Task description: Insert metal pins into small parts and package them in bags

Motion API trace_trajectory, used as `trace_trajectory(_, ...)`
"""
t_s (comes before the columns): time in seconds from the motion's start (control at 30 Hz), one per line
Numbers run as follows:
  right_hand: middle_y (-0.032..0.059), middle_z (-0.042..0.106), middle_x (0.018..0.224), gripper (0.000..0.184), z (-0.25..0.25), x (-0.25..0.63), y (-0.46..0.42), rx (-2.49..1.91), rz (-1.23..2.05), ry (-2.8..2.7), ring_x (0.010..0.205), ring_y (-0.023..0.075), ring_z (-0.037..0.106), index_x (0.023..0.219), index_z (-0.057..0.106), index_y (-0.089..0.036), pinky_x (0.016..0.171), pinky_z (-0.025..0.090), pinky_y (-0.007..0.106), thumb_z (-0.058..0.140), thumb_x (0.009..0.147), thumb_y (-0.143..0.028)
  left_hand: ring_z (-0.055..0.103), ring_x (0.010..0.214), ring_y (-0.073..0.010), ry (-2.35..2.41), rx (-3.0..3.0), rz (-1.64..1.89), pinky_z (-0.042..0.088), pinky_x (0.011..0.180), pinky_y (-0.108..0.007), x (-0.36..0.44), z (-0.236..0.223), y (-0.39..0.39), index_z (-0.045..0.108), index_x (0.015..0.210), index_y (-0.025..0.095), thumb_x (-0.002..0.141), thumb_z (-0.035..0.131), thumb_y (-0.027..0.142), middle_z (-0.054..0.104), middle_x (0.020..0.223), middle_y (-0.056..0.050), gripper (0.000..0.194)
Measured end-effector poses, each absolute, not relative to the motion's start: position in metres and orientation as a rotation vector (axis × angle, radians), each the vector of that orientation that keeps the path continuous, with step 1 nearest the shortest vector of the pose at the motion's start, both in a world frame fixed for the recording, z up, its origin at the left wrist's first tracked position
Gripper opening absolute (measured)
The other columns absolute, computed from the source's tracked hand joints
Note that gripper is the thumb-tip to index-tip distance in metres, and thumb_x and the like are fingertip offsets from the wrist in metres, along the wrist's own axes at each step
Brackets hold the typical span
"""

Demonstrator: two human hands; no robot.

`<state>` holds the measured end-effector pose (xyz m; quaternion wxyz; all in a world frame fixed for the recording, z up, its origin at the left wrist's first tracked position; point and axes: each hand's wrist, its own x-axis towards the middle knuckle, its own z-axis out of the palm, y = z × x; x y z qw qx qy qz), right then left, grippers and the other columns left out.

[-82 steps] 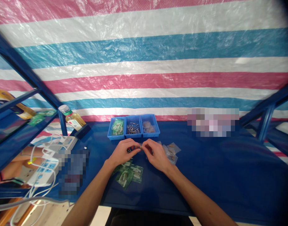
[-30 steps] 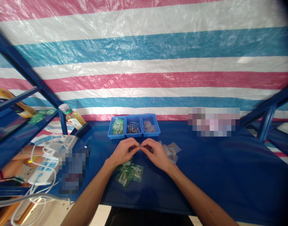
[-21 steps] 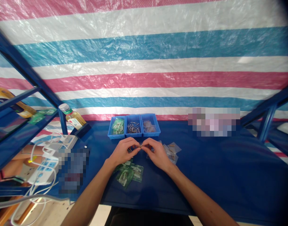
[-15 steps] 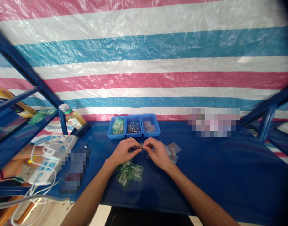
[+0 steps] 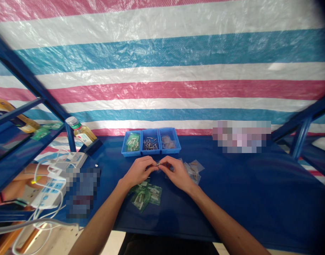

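My left hand (image 5: 138, 172) and my right hand (image 5: 176, 173) meet over the blue table (image 5: 244, 191), fingertips pinched together on a tiny metal part (image 5: 158, 164). Both hands are closed in a pinch; the part is too small to name. Under my left wrist lie several green packets (image 5: 145, 196). Clear small bags (image 5: 193, 170) with brownish parts lie just right of my right hand. Behind the hands stand three joined blue bins (image 5: 151, 141): green packets on the left, metal pins in the middle, clear bags on the right.
A bottle of yellow liquid (image 5: 81, 132) stands at the back left by a blue shelf post (image 5: 70, 138). White power strips and cables (image 5: 49, 193) sit at the left edge. A striped tarp (image 5: 162, 71) hangs behind. Blue frame bars (image 5: 300, 134) rise at the right.
The fingertips have shifted slightly against each other around the small part; both hands stay in the same place. Nothing else has moved.
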<state>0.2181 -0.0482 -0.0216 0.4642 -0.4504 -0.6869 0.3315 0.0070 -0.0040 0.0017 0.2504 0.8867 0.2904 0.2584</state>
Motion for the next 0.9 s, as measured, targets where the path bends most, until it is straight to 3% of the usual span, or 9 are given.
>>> trace_trajectory(0.13, 0.0007, 0.070, 0.083, 0.009, -0.024, 0.218, -0.047, -1.124, 0.846, -1.645, 0.073, 0.0176, 0.063, 0.088, 0.070, -0.023, 0.068, 0.047, 0.029, 0.065, 0.094, -0.028, 0.060, 0.078, -0.0152, 0.809, 2.428, 0.696, 0.046, 0.070, -0.025, 0.009, 0.004, -0.007, 0.070, 0.095, 0.016, 0.102, 0.057, 0.033, 0.066, 0.086, -0.005, 0.022)
trace_trajectory(0.2, -0.0003, 0.070, 0.084, 0.006, -0.024, 0.218, -0.048, -1.113, 0.878, -1.572, 0.074, 0.0173, 0.063, 0.096, 0.067, -0.023, 0.069, 0.047, 0.029, 0.066, 0.093, -0.029, 0.060, 0.076, -0.0149, 0.834, 2.428, 0.706, 0.046, 0.068, -0.024, 0.010, 0.005, -0.008, 0.070, 0.097, 0.017, 0.101, 0.058, 0.035, 0.066, 0.085, -0.005, 0.022)
trace_trajectory(0.3, -0.0024, 0.067, 0.081, 0.018, -0.025, 0.218, -0.049, -1.092, 0.905, -1.433, 0.068, 0.0161, 0.061, 0.107, 0.060, -0.024, 0.065, 0.048, 0.028, 0.067, 0.093, -0.031, 0.060, 0.074, -0.0141, 0.890, 2.397, 0.750, 0.048, 0.070, -0.025, 0.008, 0.004, -0.007, 0.069, 0.113, 0.018, 0.101, 0.059, 0.036, 0.068, 0.090, -0.004, 0.024)
trace_trajectory(0.47, 0.0029, 0.071, 0.082, 0.018, -0.026, 0.225, -0.045, -1.137, 0.877, -1.336, 0.065, 0.0173, 0.062, 0.089, 0.070, -0.021, 0.065, 0.050, 0.031, 0.070, 0.091, -0.039, 0.061, 0.074, -0.0140, 0.963, 2.327, 0.845, 0.050, 0.074, -0.025, 0.002, 0.003, -0.004, 0.062, 0.132, 0.021, 0.104, 0.054, 0.034, 0.070, 0.091, -0.003, 0.032)
trace_trajectory(0.57, 0.0066, 0.076, 0.088, 0.030, -0.026, 0.229, -0.043, -1.169, 0.892, -1.225, 0.074, 0.0215, 0.068, 0.111, 0.075, -0.021, 0.069, 0.054, 0.033, 0.067, 0.093, -0.044, 0.062, 0.075, -0.0143, 0.970, 2.326, 0.890, 0.051, 0.075, -0.026, 0.000, 0.003, -0.003, 0.062, 0.132, 0.021, 0.104, 0.053, 0.034, 0.070, 0.092, -0.003, 0.032)
trace_trajectory(0.63, 0.0103, 0.076, 0.111, 0.049, -0.025, 0.230, -0.041, -1.134, 0.951, -1.208, 0.084, 0.0236, 0.071, 0.138, 0.063, -0.024, 0.066, 0.054, 0.032, 0.066, 0.094, -0.046, 0.063, 0.076, -0.0143, 0.964, 2.333, 0.889, 0.051, 0.076, -0.026, -0.001, 0.003, -0.003, 0.062, 0.133, 0.021, 0.105, 0.052, 0.033, 0.071, 0.093, -0.004, 0.032)
trace_trajectory(0.7, 0.0126, 0.064, 0.139, 0.066, -0.025, 0.230, -0.040, -1.070, 1.055, -1.217, 0.093, 0.0247, 0.072, 0.152, 0.048, -0.029, 0.059, 0.053, 0.029, 0.068, 0.092, -0.047, 0.064, 0.078, -0.0144, 0.953, 2.341, 0.882, 0.052, 0.077, -0.026, -0.001, 0.003, -0.003, 0.062, 0.133, 0.022, 0.105, 0.050, 0.032, 0.072, 0.094, -0.004, 0.032)
trace_trajectory(0.77, 0.0132, 0.061, 0.143, 0.065, -0.026, 0.229, -0.039, -1.044, 1.134, -1.224, 0.092, 0.0246, 0.073, 0.150, 0.051, -0.029, 0.055, 0.051, 0.027, 0.069, 0.090, -0.048, 0.066, 0.080, -0.0144, 0.953, 2.345, 0.886, 0.052, 0.078, -0.025, -0.001, 0.002, -0.002, 0.063, 0.133, 0.022, 0.106, 0.049, 0.031, 0.073, 0.096, -0.004, 0.032)
trace_trajectory(0.9, 0.0106, 0.076, 0.107, 0.040, -0.027, 0.229, -0.039, -1.090, 1.138, -1.283, 0.079, 0.0216, 0.071, 0.119, 0.071, -0.021, 0.058, 0.051, 0.028, 0.064, 0.093, -0.049, 0.064, 0.070, -0.0126, 1.068, 2.356, 0.901, 0.048, 0.070, -0.023, -0.004, 0.001, 0.001, 0.069, 0.124, 0.022, 0.105, 0.052, 0.032, 0.074, 0.089, -0.002, 0.028)
